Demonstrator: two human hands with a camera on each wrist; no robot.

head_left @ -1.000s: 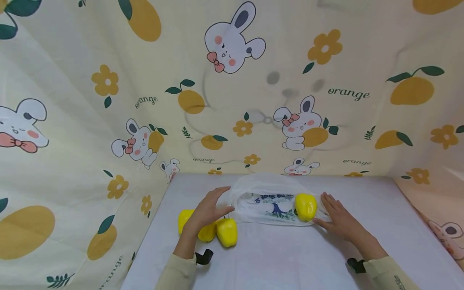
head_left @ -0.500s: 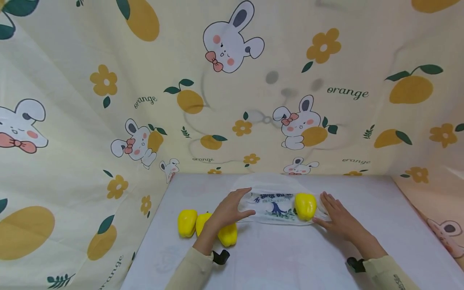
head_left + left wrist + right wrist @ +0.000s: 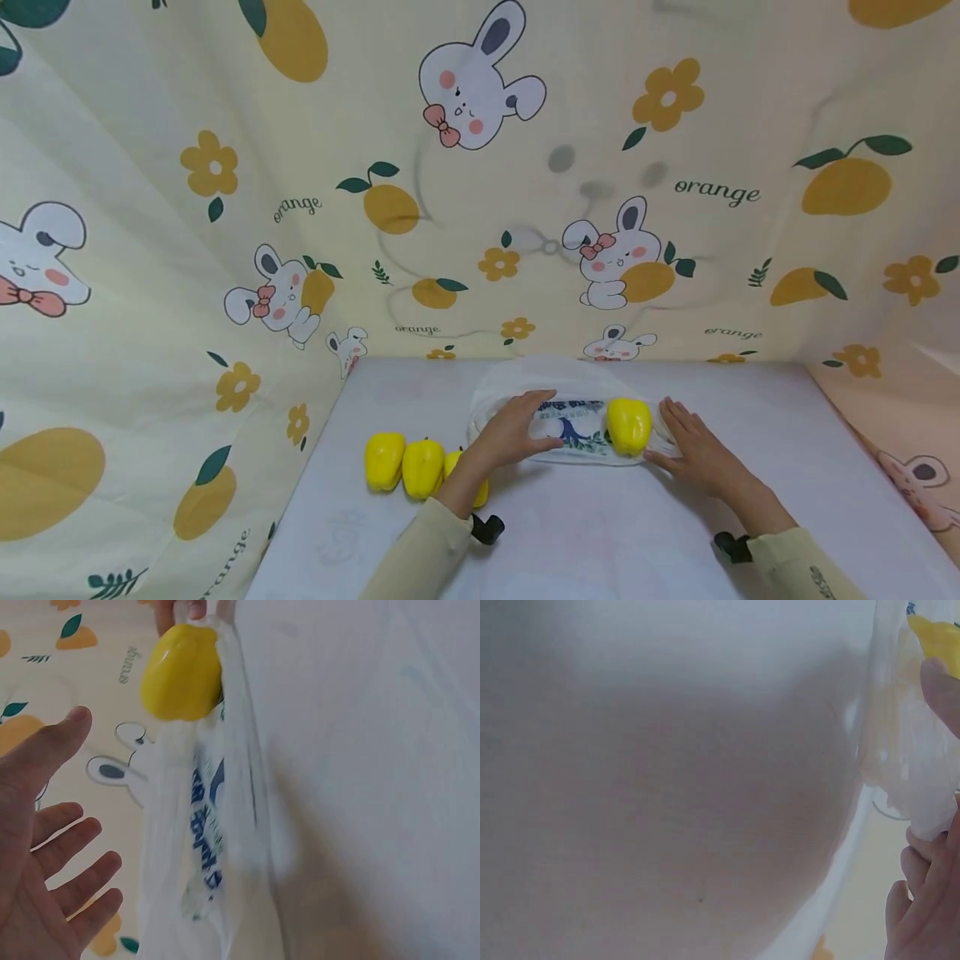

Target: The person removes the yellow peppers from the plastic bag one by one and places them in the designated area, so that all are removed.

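Note:
A yellow bell pepper (image 3: 629, 426) sits at the right end of a white plastic bag (image 3: 591, 455) with blue print, laid flat on the table. My right hand (image 3: 703, 454) rests at the bag's right end, its fingers extended and its thumb close beside the pepper. In the right wrist view the thumb (image 3: 941, 694) lies near the yellow pepper (image 3: 937, 641). Over the left part of the bag hovers my left hand (image 3: 510, 433), thumb and fingers spread with nothing between them. The left wrist view shows that hand (image 3: 45, 847) apart from the bag (image 3: 247, 900) and pepper (image 3: 184, 673).
To the left on the white table (image 3: 585, 533) stand more yellow bell peppers: one at far left (image 3: 385, 461), one beside it (image 3: 423, 468), and a third (image 3: 452, 461) partly hidden by my left forearm. A printed cloth (image 3: 465, 192) hangs behind and at both sides.
My left hand has moved right, from the bag's left edge to over its printed part, uncovering two of the loose peppers. The right hand and the pepper on the bag stay put.

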